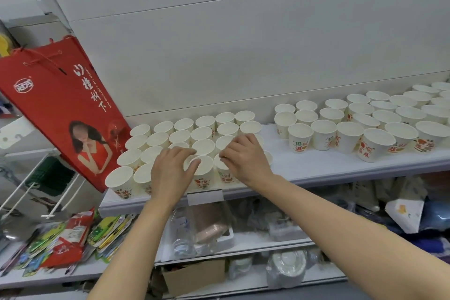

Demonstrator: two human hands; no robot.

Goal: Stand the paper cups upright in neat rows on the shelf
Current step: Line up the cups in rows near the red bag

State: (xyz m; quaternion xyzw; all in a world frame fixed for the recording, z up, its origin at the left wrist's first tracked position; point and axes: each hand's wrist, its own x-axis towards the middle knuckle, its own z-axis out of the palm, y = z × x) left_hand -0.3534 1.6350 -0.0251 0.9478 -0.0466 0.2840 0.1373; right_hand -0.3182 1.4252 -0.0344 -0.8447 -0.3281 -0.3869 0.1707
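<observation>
Most paper cups (300,137) already stand upright on the shelf (316,165); your left hand (170,170) pinches the front cup (203,173), your right hand (246,157) pinches its neighbour (225,174), leaving only straightening.

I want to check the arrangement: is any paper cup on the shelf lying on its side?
No, every visible paper cup on the shelf stands upright with its open mouth facing up.

A white shelf (304,163) carries two separate clusters of upright paper cups (300,140), rims up.
</observation>
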